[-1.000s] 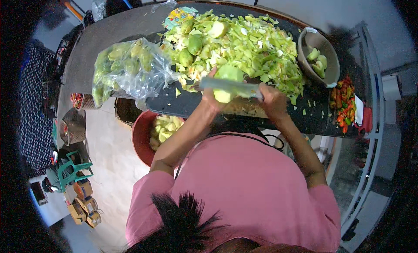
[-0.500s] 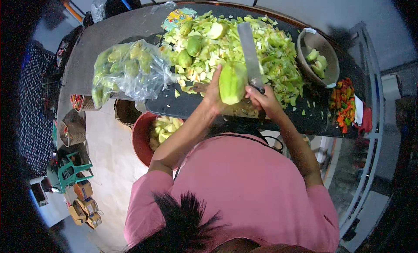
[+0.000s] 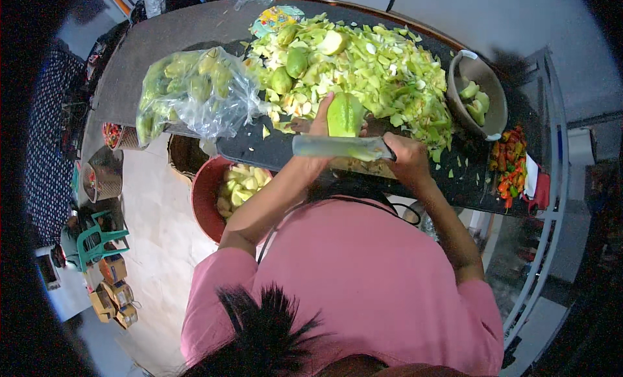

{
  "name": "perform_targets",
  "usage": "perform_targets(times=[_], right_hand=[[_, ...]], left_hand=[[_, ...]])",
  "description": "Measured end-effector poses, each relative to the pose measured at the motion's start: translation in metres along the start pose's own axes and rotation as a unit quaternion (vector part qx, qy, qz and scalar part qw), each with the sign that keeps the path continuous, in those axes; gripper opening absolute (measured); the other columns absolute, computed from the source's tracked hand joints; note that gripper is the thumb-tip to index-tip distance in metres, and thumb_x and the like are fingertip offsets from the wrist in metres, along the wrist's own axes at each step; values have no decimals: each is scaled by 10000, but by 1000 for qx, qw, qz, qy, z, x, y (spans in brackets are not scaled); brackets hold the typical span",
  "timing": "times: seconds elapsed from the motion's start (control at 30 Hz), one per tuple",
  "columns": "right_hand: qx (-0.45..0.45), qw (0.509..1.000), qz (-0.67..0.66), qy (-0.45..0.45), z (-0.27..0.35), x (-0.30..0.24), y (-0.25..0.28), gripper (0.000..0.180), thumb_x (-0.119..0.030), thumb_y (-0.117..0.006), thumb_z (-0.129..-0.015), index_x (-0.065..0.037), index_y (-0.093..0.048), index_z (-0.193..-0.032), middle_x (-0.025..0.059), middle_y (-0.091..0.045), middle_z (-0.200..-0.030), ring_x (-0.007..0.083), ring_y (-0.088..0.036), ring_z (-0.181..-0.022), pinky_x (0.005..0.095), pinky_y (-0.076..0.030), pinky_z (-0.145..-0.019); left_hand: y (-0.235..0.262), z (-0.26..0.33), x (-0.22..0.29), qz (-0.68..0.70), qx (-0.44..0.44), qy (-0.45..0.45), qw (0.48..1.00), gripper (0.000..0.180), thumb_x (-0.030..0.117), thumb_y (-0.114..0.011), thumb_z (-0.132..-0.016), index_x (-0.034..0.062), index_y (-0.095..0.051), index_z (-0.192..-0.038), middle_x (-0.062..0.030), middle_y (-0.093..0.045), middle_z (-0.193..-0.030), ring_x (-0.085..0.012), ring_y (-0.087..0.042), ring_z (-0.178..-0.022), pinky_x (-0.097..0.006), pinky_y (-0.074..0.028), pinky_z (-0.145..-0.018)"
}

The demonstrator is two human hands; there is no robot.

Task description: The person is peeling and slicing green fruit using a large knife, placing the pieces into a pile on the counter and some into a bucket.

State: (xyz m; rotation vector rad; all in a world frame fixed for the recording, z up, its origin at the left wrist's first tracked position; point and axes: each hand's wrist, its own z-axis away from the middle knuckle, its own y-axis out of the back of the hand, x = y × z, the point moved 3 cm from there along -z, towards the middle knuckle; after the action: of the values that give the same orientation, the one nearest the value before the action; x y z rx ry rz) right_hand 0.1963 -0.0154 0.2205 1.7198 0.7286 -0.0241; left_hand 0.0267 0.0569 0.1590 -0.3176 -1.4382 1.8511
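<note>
A pale green, faintly ridged fruit (image 3: 344, 115), apparently peeled, stands upright in my left hand (image 3: 318, 133), whose fingers wrap its left side. My right hand (image 3: 409, 159) is closed round the handle of a broad-bladed knife (image 3: 337, 147). Its blade lies level, pointing left across the front of the fruit's lower end and my left wrist. Whether the edge touches the fruit I cannot tell. Just beyond both hands spreads a heap of green peelings (image 3: 389, 78), with several whole green fruits (image 3: 296, 63) and a pale peeled one (image 3: 333, 43) on it.
A clear plastic bag of green fruits (image 3: 198, 91) lies left on the dark table (image 3: 250, 150). To the right are a bowl (image 3: 452, 95) holding pale green pieces and a pile of red and green chillies (image 3: 511, 163). Below the table's front edge stands a red bucket (image 3: 206, 205) with pale cut pieces.
My right hand has turned the knife from pointing away, upright beside the fruit, to lying level across its front. The fruit tilts slightly; my left hand keeps hold of it.
</note>
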Motion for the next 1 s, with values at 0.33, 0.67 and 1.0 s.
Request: perform_targets(times=[0.33, 0.67, 1.0], right_hand=[[2, 999, 27, 35, -17, -14, 6, 288, -281, -634, -731, -58, -485, -837, 147, -534, -681, 349, -569, -660, 441, -451, -589], [26, 997, 66, 42, -20, -19, 1, 184, -145, -641, -706, -63, -505, -798, 136, -525, -670, 343, -555, -649, 432, -423, -565], [4, 999, 44, 14, -19, 3, -8, 218, -140, -637, -696, -54, -519, -858, 161, -553, -702, 371, -558, -681, 453, -433, -592]], left_hand=[[-1, -1, -11, -5, 62, -28, 998, 493, 524, -516, -851, 75, -562, -1052, -121, -627, -884, -287, -616, -747, -455, -520, -724], [5, 0, -5, -29, 44, -46, 998, 480, 523, -504, -852, 88, -579, -1039, -109, -629, -876, -268, -618, -745, -435, -523, -717], [7, 5, -4, 3, 45, -1, 999, 496, 552, -515, -826, 118, -576, -1059, -90, -631, -928, -267, -611, -799, -454, -508, -705]])
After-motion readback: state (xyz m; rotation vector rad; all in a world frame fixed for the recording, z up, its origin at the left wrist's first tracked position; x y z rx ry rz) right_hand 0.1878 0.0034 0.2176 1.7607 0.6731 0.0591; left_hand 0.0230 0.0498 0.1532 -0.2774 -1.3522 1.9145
